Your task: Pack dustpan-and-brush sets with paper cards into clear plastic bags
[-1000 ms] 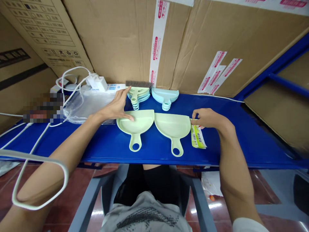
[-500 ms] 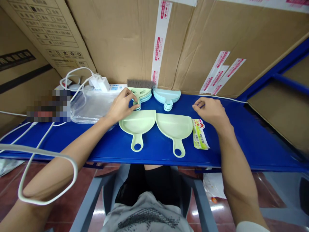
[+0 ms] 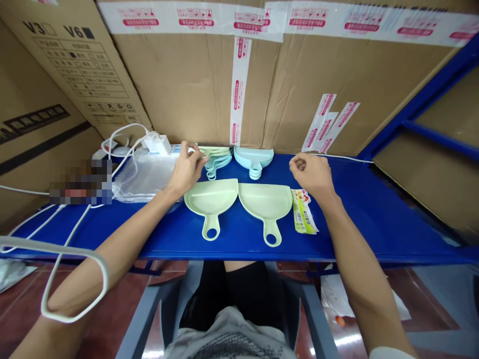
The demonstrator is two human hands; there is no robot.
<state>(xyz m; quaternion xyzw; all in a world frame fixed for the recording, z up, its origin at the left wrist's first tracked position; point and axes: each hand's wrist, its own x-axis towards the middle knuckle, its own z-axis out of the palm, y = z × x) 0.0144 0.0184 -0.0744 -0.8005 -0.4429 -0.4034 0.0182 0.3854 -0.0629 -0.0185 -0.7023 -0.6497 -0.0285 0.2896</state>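
Note:
My left hand (image 3: 188,168) pinches the edge of a pale green brush piece (image 3: 215,150), which lies tilted over light blue pieces (image 3: 220,162) at the back of the table. Curled and raised, my right hand (image 3: 311,172) shows nothing in its fingers, above a yellow-green printed packet (image 3: 304,214). Two pale green dustpans (image 3: 211,199) (image 3: 265,202) lie side by side in front, handles toward me. Behind them sits a second light blue stack (image 3: 254,158).
Clear plastic bags (image 3: 145,174) lie at the left, beside a white charger (image 3: 159,144) and white cables (image 3: 75,234). Cardboard (image 3: 187,85) stands behind the blue table (image 3: 374,209). A blue metal bar (image 3: 441,134) crosses the right side.
The view has tilted up slightly. My left hand has turned and moved the green piece, and its dark bristles no longer show. My right hand's fingers have curled in more.

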